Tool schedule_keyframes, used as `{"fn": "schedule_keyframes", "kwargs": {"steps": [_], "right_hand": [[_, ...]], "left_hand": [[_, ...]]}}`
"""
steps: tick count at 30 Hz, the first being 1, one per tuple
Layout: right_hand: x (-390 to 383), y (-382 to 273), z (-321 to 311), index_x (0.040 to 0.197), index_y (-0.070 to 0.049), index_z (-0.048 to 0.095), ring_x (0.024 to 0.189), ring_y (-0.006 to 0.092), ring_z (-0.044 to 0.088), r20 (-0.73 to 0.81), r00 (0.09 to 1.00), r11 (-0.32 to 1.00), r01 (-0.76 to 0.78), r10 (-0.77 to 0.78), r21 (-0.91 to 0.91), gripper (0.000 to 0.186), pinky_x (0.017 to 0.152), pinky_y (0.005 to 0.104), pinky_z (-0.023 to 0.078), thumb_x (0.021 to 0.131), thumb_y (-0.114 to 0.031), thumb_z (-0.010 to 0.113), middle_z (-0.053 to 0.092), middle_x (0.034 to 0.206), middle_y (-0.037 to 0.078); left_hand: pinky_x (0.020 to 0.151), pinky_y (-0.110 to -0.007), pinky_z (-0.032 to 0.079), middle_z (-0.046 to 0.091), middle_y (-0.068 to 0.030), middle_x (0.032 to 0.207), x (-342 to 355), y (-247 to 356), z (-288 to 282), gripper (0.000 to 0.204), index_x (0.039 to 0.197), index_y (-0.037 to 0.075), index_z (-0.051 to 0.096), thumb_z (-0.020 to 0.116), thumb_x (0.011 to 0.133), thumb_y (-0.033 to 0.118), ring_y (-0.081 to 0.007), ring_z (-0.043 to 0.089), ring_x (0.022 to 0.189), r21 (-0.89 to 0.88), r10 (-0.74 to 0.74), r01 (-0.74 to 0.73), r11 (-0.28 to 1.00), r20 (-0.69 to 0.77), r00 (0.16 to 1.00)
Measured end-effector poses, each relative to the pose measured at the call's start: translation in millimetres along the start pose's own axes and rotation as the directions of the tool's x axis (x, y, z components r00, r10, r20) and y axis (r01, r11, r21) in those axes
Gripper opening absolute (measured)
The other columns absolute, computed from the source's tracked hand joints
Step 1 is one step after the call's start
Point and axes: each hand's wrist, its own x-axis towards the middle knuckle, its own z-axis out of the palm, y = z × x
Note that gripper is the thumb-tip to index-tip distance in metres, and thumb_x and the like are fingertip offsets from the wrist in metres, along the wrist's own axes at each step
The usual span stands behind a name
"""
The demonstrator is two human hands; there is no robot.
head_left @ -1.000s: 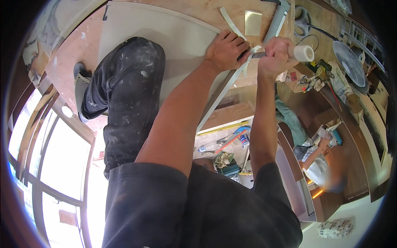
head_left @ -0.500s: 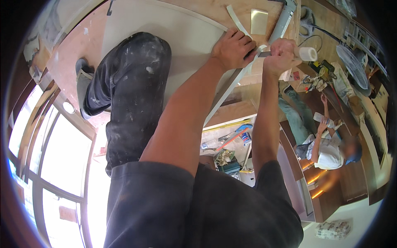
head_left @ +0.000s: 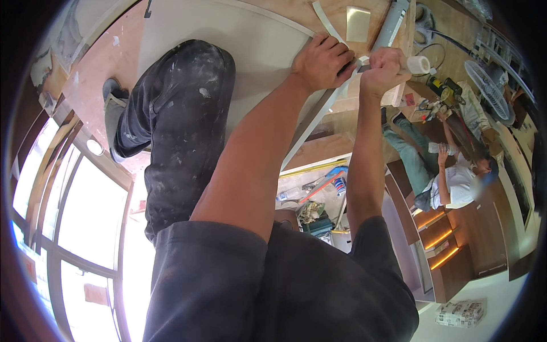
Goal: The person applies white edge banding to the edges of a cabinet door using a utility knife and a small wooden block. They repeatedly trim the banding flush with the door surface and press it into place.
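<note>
My left hand (head_left: pixel 325 61) curls its fingers over the edge of a pale board (head_left: pixel 256 43), beside a narrow white strip (head_left: pixel 323 19). Just right of it, my right hand (head_left: pixel 384 74) is closed on a tool with a cream cylindrical end (head_left: pixel 417 64); a short flat metal part shows between the hands, against the board's edge. A grey tube (head_left: pixel 389 25) and a small shiny square piece (head_left: pixel 357 23) lie beyond my hands. My knee (head_left: pixel 194 80), in dark paint-flecked trousers, rests on the board at left.
A co-worker (head_left: pixel 456 176) at the right holds a clear object. A fan (head_left: pixel 487 91) and assorted tools (head_left: pixel 441 88) are at upper right. Clutter (head_left: pixel 313 214) lies below between my arms. A bright glazed door (head_left: pixel 91 211) is at left, and lit shelving (head_left: pixel 439 233) at lower right.
My hands have shifted slightly upward in the view, staying at the board's edge. The co-worker has moved farther up the view, uncovering more of the lit shelves.
</note>
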Motion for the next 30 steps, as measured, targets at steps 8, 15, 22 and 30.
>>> {"fn": "schedule_keyframes", "kwargs": {"steps": [8, 15, 22, 30], "right_hand": [[16, -7, 23, 0.057, -0.007, 0.036, 0.042, 0.0097, 0.032, -0.001, 0.995, 0.979, 0.099, -0.100, -0.178, 0.025, 0.040, 0.0252, 0.020, 0.077, 0.002, 0.048, 0.037, 0.052, 0.001], [6, 3, 10, 0.060, -0.008, 0.035, 0.043, 0.0114, 0.032, 0.018, 0.979, 0.972, 0.206, -0.205, -0.116, 0.023, 0.041, 0.0267, 0.023, 0.076, -0.005, 0.052, 0.036, 0.054, 0.001], [0, -15, 1, 0.068, -0.006, 0.045, 0.054, 0.0069, 0.040, 0.126, 0.992, 0.999, 0.028, -0.032, 0.031, 0.020, 0.047, 0.0262, 0.029, 0.083, -0.006, 0.058, 0.046, 0.062, 0.000], [10, 21, -7, 0.064, -0.007, 0.041, 0.048, 0.0082, 0.035, -0.005, 0.991, 0.970, 0.130, -0.131, 0.207, 0.020, 0.043, 0.0244, 0.024, 0.081, -0.005, 0.052, 0.042, 0.057, 0.001]], "left_hand": [[0.092, -0.037, 0.041, 0.068, 0.0003, 0.091, 0, 1, -2, 0.025, 0.095, 0.014, 0.071, 0.069, 0.078, 0.032, -0.0183, 0.060, 0.093, -0.009, -0.004, 0.004, 1.000, -0.021, 1.000], [0.092, -0.037, 0.041, 0.068, 0.0000, 0.092, 5, 0, -5, 0.023, 0.092, 0.014, 0.071, 0.068, 0.079, 0.034, -0.0195, 0.060, 0.092, -0.029, 0.007, -0.007, 1.000, 0.004, 1.000], [0.091, -0.036, 0.041, 0.069, 0.0018, 0.092, -2, 0, -5, 0.023, 0.092, 0.014, 0.071, 0.067, 0.080, 0.033, -0.0175, 0.060, 0.091, -0.011, -0.023, 0.023, 1.000, -0.012, 1.000], [0.092, -0.037, 0.041, 0.068, 0.0014, 0.092, -2, 3, 2, 0.025, 0.094, 0.015, 0.071, 0.068, 0.079, 0.034, -0.0178, 0.059, 0.093, -0.022, -0.032, 0.031, 0.999, -0.025, 0.999]]}}
